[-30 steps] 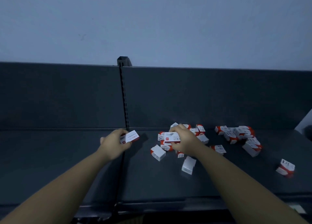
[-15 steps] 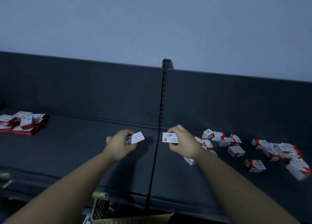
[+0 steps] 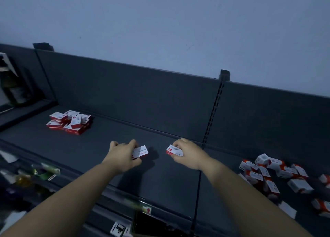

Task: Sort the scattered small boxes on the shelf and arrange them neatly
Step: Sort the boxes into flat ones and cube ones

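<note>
My left hand [image 3: 123, 156] grips a small white-and-red box [image 3: 142, 152] above the dark shelf [image 3: 100, 147]. My right hand [image 3: 189, 153] grips another white-and-red box [image 3: 172, 150] a short way to the right, also held just over the shelf. A stacked group of the same boxes [image 3: 70, 122] lies at the far left of the shelf. Several loose boxes [image 3: 271, 172] lie scattered on the shelf section at the right.
A slotted upright post [image 3: 214, 108] divides the two shelf sections, with a dark back panel [image 3: 134, 93] behind. Below the front edge are price tags [image 3: 119, 228] and blurred goods [image 3: 44, 170] on a lower shelf. Another shelf unit [image 3: 10, 86] stands far left.
My view has swung left, so the scattered pile now sits at the right and the stacked group has come into sight. Both hands, each holding its box, have moved left past the post.
</note>
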A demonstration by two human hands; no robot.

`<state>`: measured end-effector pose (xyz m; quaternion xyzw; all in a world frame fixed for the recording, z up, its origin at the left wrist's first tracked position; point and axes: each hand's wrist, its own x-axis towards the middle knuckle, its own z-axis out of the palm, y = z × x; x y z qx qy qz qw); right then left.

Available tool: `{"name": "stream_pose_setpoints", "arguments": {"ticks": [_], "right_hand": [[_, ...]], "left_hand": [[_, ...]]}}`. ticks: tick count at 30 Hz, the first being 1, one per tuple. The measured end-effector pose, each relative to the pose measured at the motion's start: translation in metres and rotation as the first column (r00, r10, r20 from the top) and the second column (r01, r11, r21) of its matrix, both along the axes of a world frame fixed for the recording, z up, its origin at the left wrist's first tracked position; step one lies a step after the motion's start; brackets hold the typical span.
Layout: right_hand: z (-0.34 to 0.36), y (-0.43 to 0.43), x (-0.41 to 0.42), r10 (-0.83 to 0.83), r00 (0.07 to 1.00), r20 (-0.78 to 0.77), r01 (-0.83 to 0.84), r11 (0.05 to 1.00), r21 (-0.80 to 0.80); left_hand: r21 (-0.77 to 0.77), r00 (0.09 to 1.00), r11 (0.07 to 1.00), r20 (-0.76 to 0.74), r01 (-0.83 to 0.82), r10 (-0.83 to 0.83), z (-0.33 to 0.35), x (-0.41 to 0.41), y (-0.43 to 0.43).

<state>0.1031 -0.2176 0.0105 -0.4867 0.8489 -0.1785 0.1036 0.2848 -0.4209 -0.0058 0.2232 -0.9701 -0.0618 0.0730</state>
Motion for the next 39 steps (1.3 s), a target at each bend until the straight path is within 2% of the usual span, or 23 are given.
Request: {"name": "stream_pose_setpoints", "arguments": {"ticks": [5, 13, 20, 26, 33, 37, 39], "right_hand": [[0.001, -0.065, 0.019, -0.029, 1.0, 0.003, 0.029, 0.999, 0.04], [-0.012, -0.18, 0.059, -0.101, 0.995, -0.012, 0.102, 0.991, 0.086], [-0.015, -0.232, 0.076, -0.159, 0.987, 0.005, 0.157, 0.98, 0.125], [-0.008, -0.268, 0.081, -0.113, 0.993, 0.026, 0.111, 0.991, 0.074], [-0.008, -0.315, 0.097, -0.032, 0.999, 0.018, 0.031, 0.998, 0.048], [-0.006, -0.342, 0.108, -0.01, 1.0, 0.006, 0.01, 0.996, 0.083], [-0.005, -0.355, 0.111, -0.018, 1.0, 0.003, 0.018, 0.996, 0.086]], "left_hand": [[0.049, 0.999, 0.998, -0.011, 0.041, -0.041, 0.003, 0.021, -0.074], [0.074, 0.993, 0.993, 0.07, 0.088, -0.094, 0.005, 0.06, -0.204], [0.042, 0.987, 0.995, 0.131, 0.092, -0.097, -0.001, 0.075, -0.266], [0.181, 0.999, 0.983, 0.035, 0.012, -0.019, 0.003, 0.082, -0.283], [0.254, 0.995, 0.964, -0.038, -0.077, 0.09, 0.0, 0.102, -0.325], [0.34, 0.979, 0.938, -0.16, -0.069, 0.13, -0.002, 0.112, -0.357], [0.352, 0.98, 0.935, -0.169, -0.039, 0.105, -0.002, 0.117, -0.376]]}}
